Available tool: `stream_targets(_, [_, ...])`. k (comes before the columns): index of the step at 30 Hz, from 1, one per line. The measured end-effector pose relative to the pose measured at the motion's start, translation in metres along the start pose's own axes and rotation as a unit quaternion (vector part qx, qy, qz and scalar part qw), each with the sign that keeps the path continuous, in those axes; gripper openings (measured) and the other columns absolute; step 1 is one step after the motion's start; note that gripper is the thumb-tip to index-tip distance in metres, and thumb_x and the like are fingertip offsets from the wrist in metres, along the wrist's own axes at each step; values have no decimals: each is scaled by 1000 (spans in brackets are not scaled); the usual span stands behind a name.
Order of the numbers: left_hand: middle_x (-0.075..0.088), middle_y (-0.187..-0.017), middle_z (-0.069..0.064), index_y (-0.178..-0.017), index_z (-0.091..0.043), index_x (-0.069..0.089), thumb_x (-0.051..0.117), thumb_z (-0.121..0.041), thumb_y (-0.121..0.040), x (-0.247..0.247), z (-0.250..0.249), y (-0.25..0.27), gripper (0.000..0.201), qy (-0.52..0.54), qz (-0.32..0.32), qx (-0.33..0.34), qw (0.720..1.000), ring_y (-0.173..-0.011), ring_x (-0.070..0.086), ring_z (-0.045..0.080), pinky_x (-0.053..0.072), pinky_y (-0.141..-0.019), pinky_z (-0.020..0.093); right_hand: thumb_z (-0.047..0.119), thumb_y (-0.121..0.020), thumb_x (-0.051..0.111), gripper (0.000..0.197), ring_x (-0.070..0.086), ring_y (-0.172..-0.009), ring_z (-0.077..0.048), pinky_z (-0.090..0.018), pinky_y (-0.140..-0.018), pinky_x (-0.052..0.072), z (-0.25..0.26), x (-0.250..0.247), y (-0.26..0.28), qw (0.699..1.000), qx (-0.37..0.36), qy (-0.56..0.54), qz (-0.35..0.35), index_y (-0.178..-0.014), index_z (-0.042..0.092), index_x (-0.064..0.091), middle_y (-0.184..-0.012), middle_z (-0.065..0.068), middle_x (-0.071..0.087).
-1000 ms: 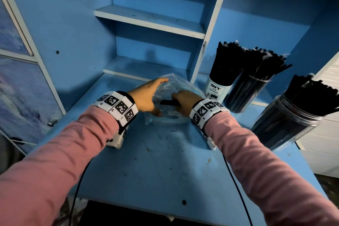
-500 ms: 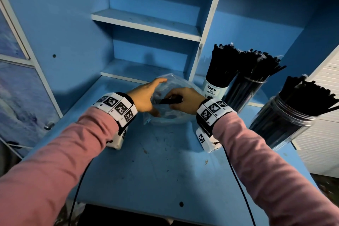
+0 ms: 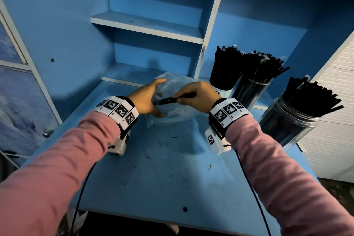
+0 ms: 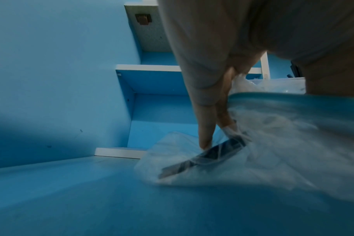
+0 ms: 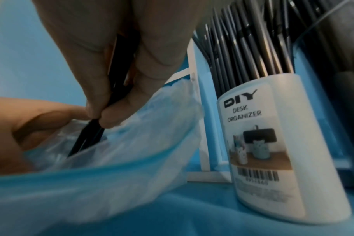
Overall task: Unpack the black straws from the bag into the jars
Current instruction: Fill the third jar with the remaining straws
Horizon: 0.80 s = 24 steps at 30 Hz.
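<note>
Blue desk (image 3: 172,174) with shelves (image 3: 147,28) behind. Three jars at right, all packed with black straws: clear jar (image 3: 287,126) nearest, a second clear jar (image 3: 249,92) behind it, white "DIY desk organizer" jar (image 5: 273,156) beside that. Clear plastic bag (image 3: 172,115) lies on the desk between the hands. Left hand (image 3: 145,99) holds the bag's mouth, fingers fairly straight, thumb under. Right hand (image 3: 199,96) pinches a few black straws (image 3: 168,99), fingers curled tight; straws' lower ends sit inside the bag.
</note>
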<state>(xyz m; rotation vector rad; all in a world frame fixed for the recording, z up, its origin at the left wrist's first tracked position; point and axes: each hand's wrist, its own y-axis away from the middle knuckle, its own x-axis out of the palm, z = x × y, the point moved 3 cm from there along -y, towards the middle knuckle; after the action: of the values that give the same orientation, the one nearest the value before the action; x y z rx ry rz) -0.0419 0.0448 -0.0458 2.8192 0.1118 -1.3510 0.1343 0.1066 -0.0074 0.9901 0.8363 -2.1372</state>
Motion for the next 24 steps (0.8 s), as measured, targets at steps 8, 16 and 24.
stream_targets(8, [36,-140,10,-142,-28,34,92,-21,-56,0,-6,3,104,-6,-72,16,997,-128,39,27,36,-104,34,7,-82,71,15,56,-48,3,-6,-51,40,7,-48,22,995,95,1,-24,-94,15,76,-74,-4,70])
stream_targets(16, [49,-119,6,-99,-23,68,89,-21,-63,-15,-33,11,41,11,-194,86,977,-112,49,17,29,-97,15,10,-81,72,16,63,-71,-11,-18,-71,52,19,-93,59,989,127,47,-57,-94,18,77,-77,2,71])
stream_targets(24, [57,-123,-2,-106,-19,68,84,-18,-71,0,-88,21,39,31,-198,222,954,-114,53,10,34,-100,17,11,-82,71,16,57,-68,1,-1,-61,42,29,-111,82,985,129,83,-73,-96,19,77,-75,12,65])
